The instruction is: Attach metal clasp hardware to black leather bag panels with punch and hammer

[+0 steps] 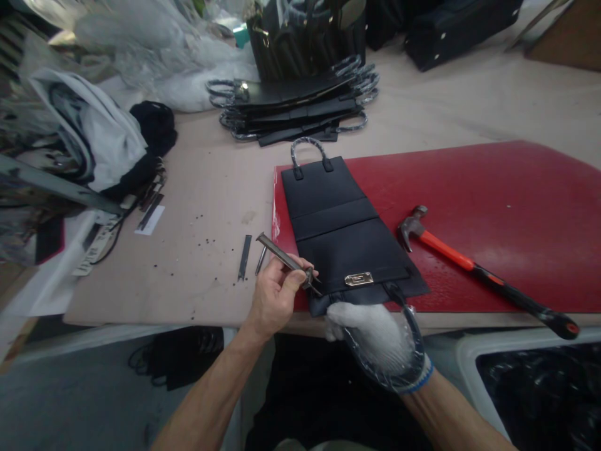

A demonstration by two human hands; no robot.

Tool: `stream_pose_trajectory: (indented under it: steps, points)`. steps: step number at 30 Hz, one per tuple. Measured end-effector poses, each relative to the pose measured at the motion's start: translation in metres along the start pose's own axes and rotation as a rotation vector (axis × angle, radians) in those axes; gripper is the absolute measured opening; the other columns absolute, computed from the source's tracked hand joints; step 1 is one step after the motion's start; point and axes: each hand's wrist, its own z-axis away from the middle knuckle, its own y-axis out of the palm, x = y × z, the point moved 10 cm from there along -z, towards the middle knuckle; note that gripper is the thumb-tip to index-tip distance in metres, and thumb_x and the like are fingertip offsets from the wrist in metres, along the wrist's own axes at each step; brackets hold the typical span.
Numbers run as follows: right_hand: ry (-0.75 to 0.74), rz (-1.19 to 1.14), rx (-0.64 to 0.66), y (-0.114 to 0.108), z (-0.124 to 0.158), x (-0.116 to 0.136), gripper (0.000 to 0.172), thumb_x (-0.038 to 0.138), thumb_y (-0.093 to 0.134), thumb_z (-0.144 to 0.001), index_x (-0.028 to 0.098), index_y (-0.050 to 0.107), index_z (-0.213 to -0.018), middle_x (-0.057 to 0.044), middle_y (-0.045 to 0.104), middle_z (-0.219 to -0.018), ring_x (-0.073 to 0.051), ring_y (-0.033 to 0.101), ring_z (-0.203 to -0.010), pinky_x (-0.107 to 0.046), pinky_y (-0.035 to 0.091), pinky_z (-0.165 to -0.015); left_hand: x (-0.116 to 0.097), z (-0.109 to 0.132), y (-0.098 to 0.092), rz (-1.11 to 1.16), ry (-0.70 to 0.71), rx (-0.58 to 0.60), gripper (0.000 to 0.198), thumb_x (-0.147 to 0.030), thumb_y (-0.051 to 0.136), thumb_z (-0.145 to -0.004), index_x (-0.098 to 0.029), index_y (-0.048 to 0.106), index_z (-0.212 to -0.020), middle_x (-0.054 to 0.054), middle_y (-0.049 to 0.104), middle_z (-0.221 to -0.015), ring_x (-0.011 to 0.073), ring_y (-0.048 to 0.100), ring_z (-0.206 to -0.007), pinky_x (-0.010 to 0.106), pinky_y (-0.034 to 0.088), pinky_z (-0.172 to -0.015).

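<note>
A flat black leather bag panel point(338, 228) lies partly over the red board, with a metal clasp point(359, 279) near its lower edge. My bare left hand point(278, 294) pinches a slim grey metal bar-shaped tool point(282, 252); its pronged end is at the panel's lower left corner. At the panel's near edge, my right hand point(375, 329), in a white knitted glove, is closed on the panel, its fingertips partly hidden. The plastic-wrapped near handle point(416, 338) loops around this glove. The far handle point(307, 143), also wrapped, stands beyond the panel.
A claw hammer point(446, 250) with an orange and black handle rests on the red board point(498, 207). Left of my hand are a dark metal strip point(244, 257), a thin rod point(261, 260) and small black bits. Stacked black bag panels point(295, 106) sit at the back.
</note>
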Motion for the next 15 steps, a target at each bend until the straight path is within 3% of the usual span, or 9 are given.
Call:
stream_pose_trajectory:
  steps: [11, 15]
  points:
    - [0.027, -0.024, 0.089, 0.013, 0.003, 0.012, 0.007, 0.024, 0.071, -0.064, 0.02, 0.065, -0.065, 0.001, 0.062, -0.056, -0.015, 0.054, -0.049, -0.029, 0.045, -0.052, -0.018, 0.017, 0.006, -0.222, 0.227, 0.005, 0.011, -0.028, 0.058, -0.099, -0.019, 0.06, -0.104, 0.009, 0.07, -0.108, 0.0221, 0.075, -0.097, 0.034, 0.061, -0.088]
    - [0.016, 0.004, 0.084, 0.013, 0.003, 0.01, 0.009, 0.026, 0.07, -0.066, 0.02, 0.065, -0.062, 0.0, 0.062, -0.056, -0.015, 0.054, -0.05, -0.029, 0.045, -0.052, -0.02, 0.017, 0.004, -0.252, 0.234, -0.021, 0.011, -0.03, 0.061, -0.097, -0.019, 0.061, -0.102, 0.009, 0.072, -0.105, 0.0223, 0.076, -0.094, 0.033, 0.061, -0.085]
